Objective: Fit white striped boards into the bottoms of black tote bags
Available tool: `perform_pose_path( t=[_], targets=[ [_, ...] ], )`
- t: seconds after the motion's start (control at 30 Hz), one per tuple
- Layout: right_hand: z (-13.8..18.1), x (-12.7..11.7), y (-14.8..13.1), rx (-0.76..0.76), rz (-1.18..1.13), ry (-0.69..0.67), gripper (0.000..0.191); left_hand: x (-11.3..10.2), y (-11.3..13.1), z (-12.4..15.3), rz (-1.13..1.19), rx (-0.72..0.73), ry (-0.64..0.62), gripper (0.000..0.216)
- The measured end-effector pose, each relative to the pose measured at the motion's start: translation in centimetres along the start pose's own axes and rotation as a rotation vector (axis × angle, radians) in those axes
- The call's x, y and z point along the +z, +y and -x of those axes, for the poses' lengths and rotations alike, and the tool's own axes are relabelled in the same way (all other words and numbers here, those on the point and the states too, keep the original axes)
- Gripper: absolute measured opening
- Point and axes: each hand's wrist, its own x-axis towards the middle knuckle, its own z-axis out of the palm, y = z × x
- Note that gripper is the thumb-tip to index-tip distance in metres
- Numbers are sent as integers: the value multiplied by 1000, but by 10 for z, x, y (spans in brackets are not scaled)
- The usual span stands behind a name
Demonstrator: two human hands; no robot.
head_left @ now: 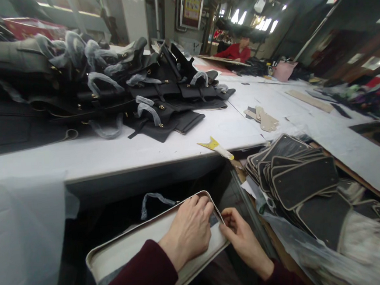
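In front of me is an open handbag (142,245) with a pale lining and a narrow rim, tilted up toward the right. A handle wrapped in clear plastic (153,197) stands up on its far side. My left hand (191,226) reaches over the opening, its fingers curled and pressed at the inside of the right corner; the fingertips are hidden. At the same corner my right hand (243,237) pinches the bag's right edge from outside, between thumb and bent fingers.
Black bags with wrapped handles (146,84) are heaped on the white table (79,162). A yellow-and-white tool (216,148) lies by its edge. Beige pieces (265,118) lie farther back. Right stands a box of dark panels (305,184). A person in red (235,53) sits behind.
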Motion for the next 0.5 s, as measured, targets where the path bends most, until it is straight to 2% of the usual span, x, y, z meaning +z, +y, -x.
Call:
perform_pose_path(
  t=[0.07,0.13,0.23,0.33,0.5],
  targets=[
    [-2,4,1,5,-24,6,37,-2,-6,-3,2,-7,-5,25],
    [-4,8,3,-14,-2,47,43,-3,-9,-6,-12,-10,-31,24],
    [-5,12,6,-115,54,137,37,-1,-9,-7,-105,32,-58,26],
    [-3,13,7,-234,148,193,35,5,-7,-4,-205,66,-23,29],
    [-1,12,0,-350,278,198,33,7,-8,-3,-163,81,16,33]
  ],
)
